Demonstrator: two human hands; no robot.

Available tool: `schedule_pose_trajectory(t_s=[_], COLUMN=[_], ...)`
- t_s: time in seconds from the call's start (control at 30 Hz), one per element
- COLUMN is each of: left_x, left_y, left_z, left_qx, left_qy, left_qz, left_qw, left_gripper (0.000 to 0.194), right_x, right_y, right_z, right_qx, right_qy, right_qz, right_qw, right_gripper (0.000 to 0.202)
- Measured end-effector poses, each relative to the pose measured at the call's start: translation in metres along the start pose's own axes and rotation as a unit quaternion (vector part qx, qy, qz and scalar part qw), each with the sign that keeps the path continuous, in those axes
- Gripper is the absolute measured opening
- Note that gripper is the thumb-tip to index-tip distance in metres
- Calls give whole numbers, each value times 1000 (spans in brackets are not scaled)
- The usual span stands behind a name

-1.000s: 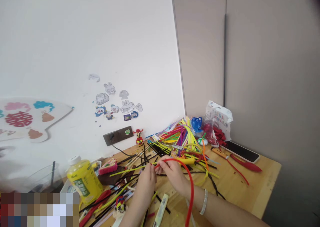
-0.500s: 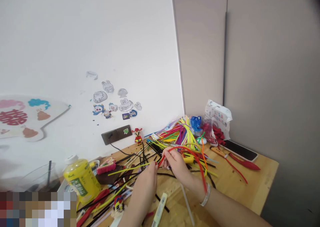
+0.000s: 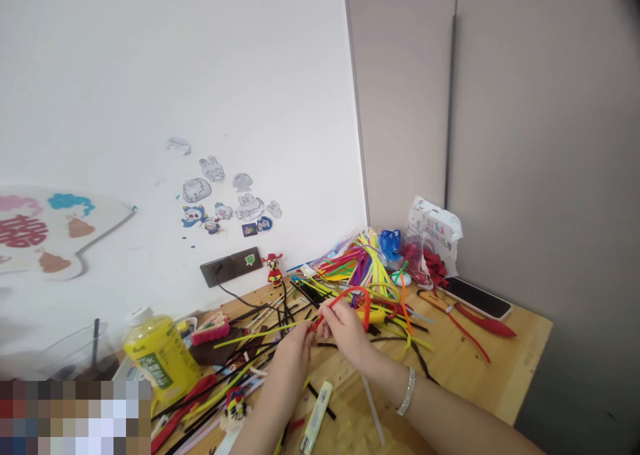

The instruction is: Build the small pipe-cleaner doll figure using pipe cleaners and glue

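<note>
As I look down through the head camera, my left hand [image 3: 295, 351] and right hand [image 3: 345, 328] meet over the wooden surface [image 3: 470, 368], both pinched shut on one end of a red pipe cleaner [image 3: 357, 295]. It arches up from my fingertips and curls down behind the right hand, just in front of the heap of coloured pipe cleaners [image 3: 365, 268]. I judge this to be the bending step, with the end being twisted or folded; the next move calls for a firm pinch and a small, controlled turn so the wire does not spring back. A yellow drink bottle [image 3: 160, 355] stands well to the left, a smartphone [image 3: 475, 297] lies far right, and a white glue stick [image 3: 317, 418] lies near my left forearm.
</note>
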State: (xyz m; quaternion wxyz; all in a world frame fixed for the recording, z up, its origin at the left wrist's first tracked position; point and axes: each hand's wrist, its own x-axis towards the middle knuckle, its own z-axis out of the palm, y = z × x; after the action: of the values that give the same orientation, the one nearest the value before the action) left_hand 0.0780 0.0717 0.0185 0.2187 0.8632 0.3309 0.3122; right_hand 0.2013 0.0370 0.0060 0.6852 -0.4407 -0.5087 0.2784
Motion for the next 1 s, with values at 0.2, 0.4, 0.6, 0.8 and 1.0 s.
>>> schedule_pose_trajectory(t_s=[0.2,0.4,0.6,0.8,1.0], left_x=[3,3,-3,-4,-3], left_y=[2,-2,4,11,12], left_z=[-2,3,1,-4,0], left_qx=[-169,-241,-193,-126,-24], left_qy=[-10,3,6,-16,8], left_qz=[-62,-97,-88,-65,-41], left_qw=[984,965,977,990,999], left_gripper=[28,33,22,22,18], right_x=[-2,-4,-5,-6,-5], right_y=[0,1,3,-2,-2], right_z=[1,-1,-1,0,0], right_qx=[29,-100,-103,-78,-20], right_qy=[-28,-45,-41,-19,-5], right_qz=[14,-37,-54,-37,-2], right_qw=[999,993,992,996,1000], right_gripper=[27,15,15,20,23])
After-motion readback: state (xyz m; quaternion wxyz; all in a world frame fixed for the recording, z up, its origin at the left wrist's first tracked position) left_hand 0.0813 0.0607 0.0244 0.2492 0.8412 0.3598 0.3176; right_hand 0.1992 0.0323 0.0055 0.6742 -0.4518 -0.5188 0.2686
